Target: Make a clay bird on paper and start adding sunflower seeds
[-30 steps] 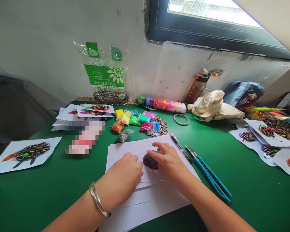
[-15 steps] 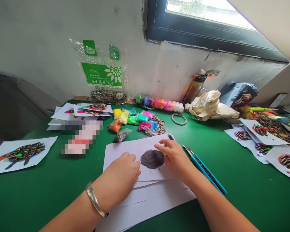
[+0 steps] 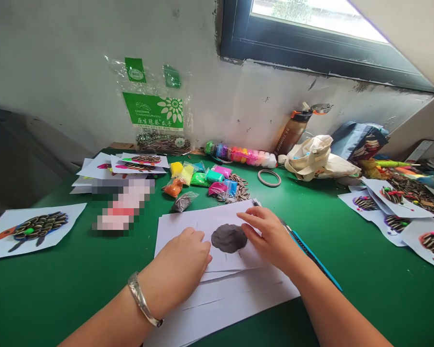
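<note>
A flattened dark grey clay disc [image 3: 229, 238] lies on the top sheet of white paper [image 3: 188, 219], with short pencil strokes around it. My left hand [image 3: 186, 262], silver bangle at the wrist, rests on the paper left of the disc. Its fingers are curled under, and their tips are hidden, so anything between them cannot be seen. At the disc's right edge, my right hand [image 3: 271, 238] is spread, with thumb and fingers apart and nothing held. Partly behind that hand lies a blue utility knife [image 3: 316, 260].
Several bagged clay pieces [image 3: 198, 179] and loose sunflower seeds [image 3: 241, 187] lie beyond the paper. A tape roll [image 3: 269, 178], brown bottle [image 3: 292, 131] and cloth bag [image 3: 313, 154] stand farther back. Seed pictures lie left [image 3: 39, 231] and right [image 3: 430, 241].
My right hand has shifted slightly right and toward me, covering more of the utility knife. My left hand and the clay disc stay almost where they were.
</note>
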The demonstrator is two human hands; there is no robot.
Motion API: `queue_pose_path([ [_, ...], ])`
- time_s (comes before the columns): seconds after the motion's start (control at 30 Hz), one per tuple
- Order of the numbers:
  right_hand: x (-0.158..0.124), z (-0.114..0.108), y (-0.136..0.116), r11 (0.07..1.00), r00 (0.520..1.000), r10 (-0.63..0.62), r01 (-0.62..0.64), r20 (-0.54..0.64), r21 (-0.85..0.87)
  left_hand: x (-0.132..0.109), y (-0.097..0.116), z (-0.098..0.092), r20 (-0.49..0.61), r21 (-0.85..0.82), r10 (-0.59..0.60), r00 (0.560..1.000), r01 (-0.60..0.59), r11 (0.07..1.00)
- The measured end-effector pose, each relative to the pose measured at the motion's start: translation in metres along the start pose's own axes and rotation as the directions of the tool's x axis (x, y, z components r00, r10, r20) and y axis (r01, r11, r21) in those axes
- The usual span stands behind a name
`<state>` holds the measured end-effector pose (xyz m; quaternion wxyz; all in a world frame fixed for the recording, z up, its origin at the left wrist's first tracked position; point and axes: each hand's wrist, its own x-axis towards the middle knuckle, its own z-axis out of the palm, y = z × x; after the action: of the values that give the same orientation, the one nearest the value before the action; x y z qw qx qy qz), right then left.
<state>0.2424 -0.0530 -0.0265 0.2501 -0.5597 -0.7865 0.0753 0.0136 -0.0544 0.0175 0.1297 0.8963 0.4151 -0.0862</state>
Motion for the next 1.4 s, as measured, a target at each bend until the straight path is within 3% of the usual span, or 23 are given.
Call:
queue_pose_path([
  [0.17,-0.001,0.0,-0.005,0.998,0.986,-0.066,0.069,0.153,-0.012,0.0,0.002,-0.002,-0.04,-0.043,-0.031,0.999,0.029,0.999],
  [0.33,0.0,0.001,-0.01,0.99,0.967,-0.084,0.108,0.241,-0.087,0.008,0.005,0.009,-0.193,-0.085,0.079,0.978,-0.096,0.992],
  [0.57,-0.005,-0.012,-0.01,0.994,0.962,-0.09,0.103,0.259,-0.035,0.015,0.007,0.023,-0.175,-0.046,0.103,0.979,-0.113,0.993],
  [0.77,-0.006,-0.011,-0.015,0.982,0.936,-0.037,0.1,0.35,-0.163,0.015,0.011,0.02,-0.135,-0.04,0.081,0.988,-0.087,0.995],
  [0.97,-0.006,-0.009,-0.019,0.955,0.948,-0.013,0.106,0.318,-0.276,0.015,0.011,0.021,-0.128,-0.021,0.076,0.989,-0.079,0.997],
  [1.4,-0.001,-0.006,-0.022,0.961,0.946,0.015,0.075,0.325,-0.265,0.016,0.009,0.027,-0.228,-0.041,0.11,0.967,-0.123,0.992],
])
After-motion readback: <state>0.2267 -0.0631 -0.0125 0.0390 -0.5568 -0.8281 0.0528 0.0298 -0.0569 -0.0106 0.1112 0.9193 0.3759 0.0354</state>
